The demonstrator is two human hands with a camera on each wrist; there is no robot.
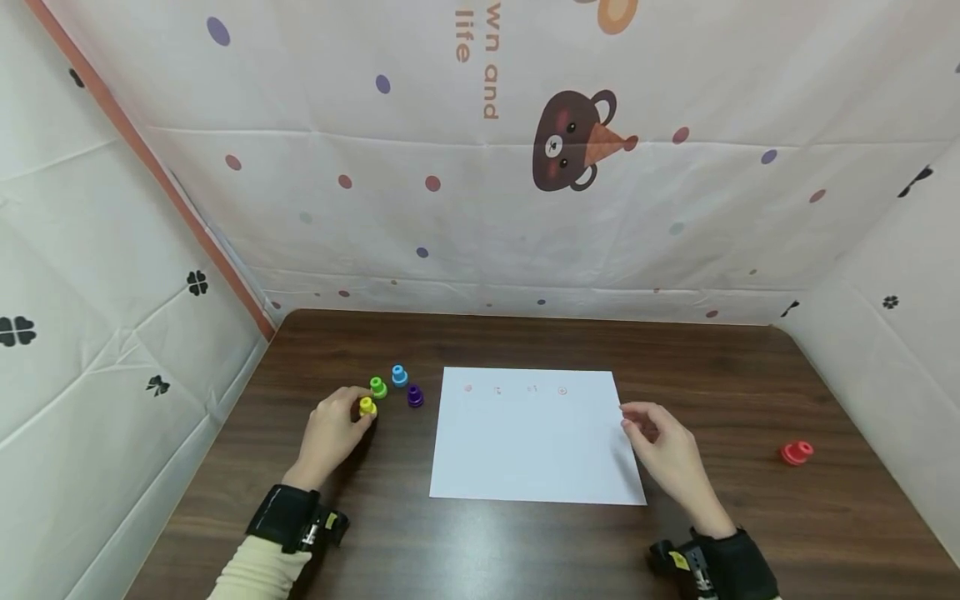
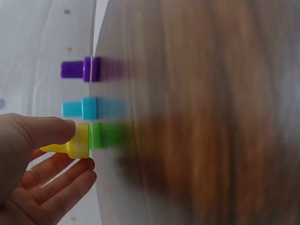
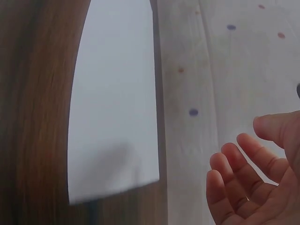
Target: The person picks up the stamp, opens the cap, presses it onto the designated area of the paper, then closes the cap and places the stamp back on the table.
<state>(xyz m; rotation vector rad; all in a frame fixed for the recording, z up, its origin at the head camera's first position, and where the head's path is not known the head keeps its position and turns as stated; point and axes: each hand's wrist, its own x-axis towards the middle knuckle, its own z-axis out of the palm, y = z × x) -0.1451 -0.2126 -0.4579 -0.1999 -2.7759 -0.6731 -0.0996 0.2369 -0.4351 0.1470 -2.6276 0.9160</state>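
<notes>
My left hand [image 1: 335, 427] pinches a yellow toy stamp [image 2: 78, 141] between thumb and fingers, seemingly just off the table. Close by stand a green stamp [image 1: 378, 387], a light blue stamp [image 1: 400, 375] and a purple stamp [image 1: 415, 396]. In the left wrist view the yellow stamp partly covers the green one. A white sheet of paper [image 1: 525, 450] lies in the middle, with several small red prints in a row near its top. Over the sheet's right edge hovers my right hand [image 1: 666, 450], fingers loosely bent and holding nothing; the right wrist view shows the thumb apart from the fingers.
A red stamp [image 1: 797, 452] lies toward the table's right side. The brown wooden table [image 1: 480, 550] is bounded by a patterned white cloth [image 1: 465, 217] at the back and both sides. Each wrist wears a black strap with a small camera.
</notes>
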